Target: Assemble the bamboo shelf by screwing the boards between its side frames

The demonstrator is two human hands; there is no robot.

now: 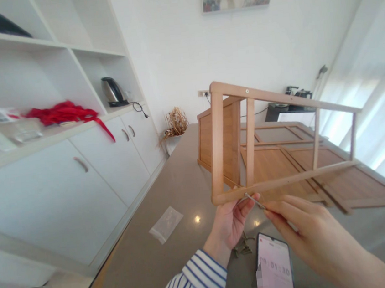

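Observation:
A light-brown wooden frame point(241, 194) with slats stands tilted on the grey table, joined to a wooden panel point(205, 135) behind it. My left hand point(230, 222) is closed around the frame's lower rail near its left corner, thumb in front. A thin metal hex key point(254, 200) reaches that rail by my left thumb. Its free end is pinched between the thumb and fingers of my right hand point(304, 228). Where the tip meets the rail is too small to make out. Several bolts point(245, 245) lie on the table just below my left hand.
A phone point(274, 263) showing a timer lies in front of me. A clear plastic bag point(166, 224) is on the table point(139, 259) at left. More wooden panels point(273, 165) lie behind the frame. White cabinets point(53, 190) line the left side.

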